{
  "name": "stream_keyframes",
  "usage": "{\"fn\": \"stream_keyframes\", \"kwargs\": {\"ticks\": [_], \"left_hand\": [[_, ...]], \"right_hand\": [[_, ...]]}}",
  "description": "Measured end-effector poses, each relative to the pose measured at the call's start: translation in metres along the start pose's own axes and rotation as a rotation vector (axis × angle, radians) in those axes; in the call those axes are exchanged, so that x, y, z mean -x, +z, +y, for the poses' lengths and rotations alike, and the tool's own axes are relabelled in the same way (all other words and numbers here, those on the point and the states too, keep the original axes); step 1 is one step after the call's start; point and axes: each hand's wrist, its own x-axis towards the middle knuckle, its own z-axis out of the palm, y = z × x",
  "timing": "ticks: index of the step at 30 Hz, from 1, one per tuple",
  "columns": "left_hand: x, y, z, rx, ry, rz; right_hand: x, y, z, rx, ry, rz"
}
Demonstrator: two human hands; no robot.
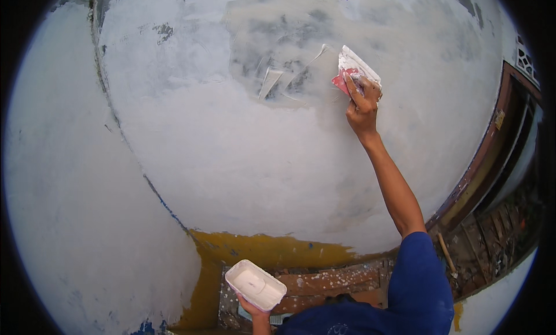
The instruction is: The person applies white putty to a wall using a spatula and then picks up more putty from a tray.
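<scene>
My right hand reaches up to the wall, its fingers closed around a putty knife with a red grip and a broad blade coated in white paste. The blade lies at or very near the wall; whether it touches, I cannot tell. Just left of it, fresh ridges of putty stand on a grey patch of the wall. Low in the view, my left hand holds a white rectangular tub from below. Pale putty covers the inside of the tub. Most of the left fingers are hidden beneath it.
A cracked corner joint separates the left wall from the facing one. Mustard paint shows along the bottom. Below lie paint-spattered boards. At right stand a brown door or window frame and a wooden stick among debris.
</scene>
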Motion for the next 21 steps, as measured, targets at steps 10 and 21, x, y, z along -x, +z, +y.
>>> {"fn": "stream_keyframes", "kwargs": {"ticks": [10,21], "left_hand": [[-0.004,-0.003,-0.004,-0.034,-0.019,-0.026],[-0.006,0.024,-0.02,-0.072,-0.04,-0.024]], "right_hand": [[-0.023,-0.052,0.007,-0.143,-0.115,0.037],[-0.087,-0.06,0.078,0.215,-0.074,-0.058]]}}
